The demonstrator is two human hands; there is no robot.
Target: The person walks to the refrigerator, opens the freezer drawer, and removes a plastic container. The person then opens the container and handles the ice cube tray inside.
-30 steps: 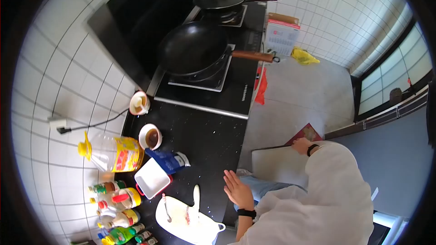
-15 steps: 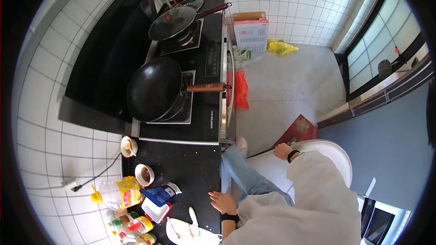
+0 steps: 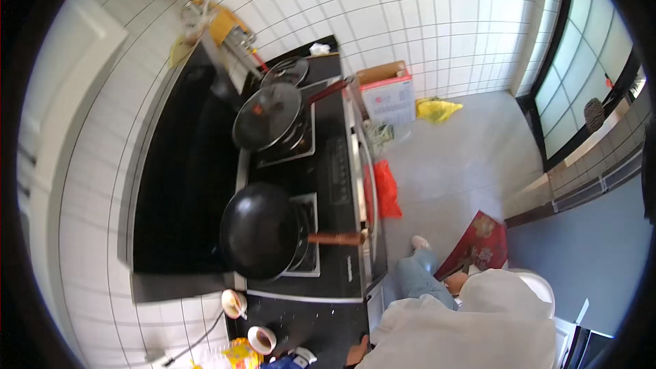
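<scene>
Wears a loose white top (image 3: 465, 331), filling much of the lower right. Holds the left hand (image 3: 358, 350) low at the right edge of the black table (image 3: 321, 328), half covered by sleeve and the bottom of the view. Cannot tell that grip as open or closed, nor confirm contact with the table. Bends the right arm forward in its long sleeve, lowering to the right hand (image 3: 454, 282) just beside a leg in blue jeans (image 3: 420, 281). Shows too little of those fingers to tell the right grip as open, closed or holding.

Shows a white rounded surface (image 3: 542, 290) behind the right sleeve, and a red patterned mat (image 3: 480, 240) on the floor just ahead of the right hand. Nearest the left hand on the table, includes a blue packet (image 3: 292, 360), then a small bowl (image 3: 262, 339) of brown liquid and a cup (image 3: 233, 303) near the wall.

Farther on, has a black wok (image 3: 256, 232) over the nearer burner of the stove (image 3: 338, 283), with wooden handle pointing right, and a lidded pan (image 3: 268, 116) over the farther burner. Beyond, includes an open carton (image 3: 387, 99) by the tiled wall, just beside a yellow bag (image 3: 437, 109).
</scene>
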